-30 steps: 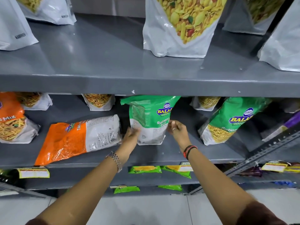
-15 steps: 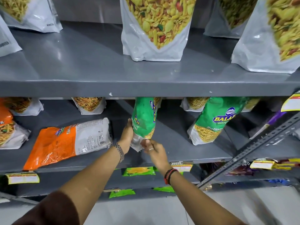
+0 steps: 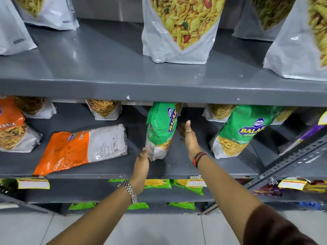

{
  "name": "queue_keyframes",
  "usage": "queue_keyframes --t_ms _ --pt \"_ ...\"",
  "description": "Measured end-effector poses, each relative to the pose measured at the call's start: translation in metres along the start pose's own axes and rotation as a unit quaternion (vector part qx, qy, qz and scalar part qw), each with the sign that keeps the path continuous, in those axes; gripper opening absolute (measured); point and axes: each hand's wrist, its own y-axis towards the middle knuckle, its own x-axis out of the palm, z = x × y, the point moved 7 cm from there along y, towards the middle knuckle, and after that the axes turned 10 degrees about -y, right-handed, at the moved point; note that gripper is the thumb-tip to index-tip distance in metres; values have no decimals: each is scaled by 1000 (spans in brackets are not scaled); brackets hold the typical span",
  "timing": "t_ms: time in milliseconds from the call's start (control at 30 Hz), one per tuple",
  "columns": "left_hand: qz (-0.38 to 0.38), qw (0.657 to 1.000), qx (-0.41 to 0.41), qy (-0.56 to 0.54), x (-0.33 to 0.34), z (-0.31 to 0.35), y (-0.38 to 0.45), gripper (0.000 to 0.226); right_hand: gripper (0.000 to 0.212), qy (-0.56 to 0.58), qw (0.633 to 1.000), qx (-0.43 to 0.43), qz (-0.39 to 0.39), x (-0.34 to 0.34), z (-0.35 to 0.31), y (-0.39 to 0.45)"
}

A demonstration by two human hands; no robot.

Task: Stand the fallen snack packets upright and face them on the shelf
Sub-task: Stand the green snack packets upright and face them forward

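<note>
The right hand (image 3: 190, 138) had let go, fingers spread, at the green packet's (image 3: 161, 128) three o'clock. The left hand (image 3: 142, 160) still pinched its bottom corner at seven o'clock.

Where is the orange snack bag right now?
The orange packet lies flat on the middle shelf, left of centre in the head view, between the upright orange mix bag and the green packet.

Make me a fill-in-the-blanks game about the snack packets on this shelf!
1. The orange packet is lying ____ on the middle shelf.
2. The packet between the two hands is coloured ____.
3. The left hand touches the ____ corner of the green packet.
4. The red and black band is on the ____ wrist.

Missing words: flat; green; bottom; right
</note>
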Motion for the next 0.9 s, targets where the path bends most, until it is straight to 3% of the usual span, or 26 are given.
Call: queue_keyframes --t_ms 133,267,500,700,833,900 --pt "-101 994 -20 -29 26 -9 -13 62 82 25 996 29 -79 22 -25 17" --pt "-102 994 -38 -30 33 -1 -6 65 88 9 993 35 -109 29 -22 14" --pt "-68 997 -24 -28 22 30 19 69 80 38 997 10 -66 2 3 -16" --pt "-113 993 -12 4 33 45 29 64 71 67 997 0 -44 -3 24 -41" --pt "-88 996 7 -24 20 45 22 61 65 48 997 54 -38 -2 42 -49" --pt "-80 996 -5 -35 4 34 17 55 45 -7 995 96 -37 5 48 -54"
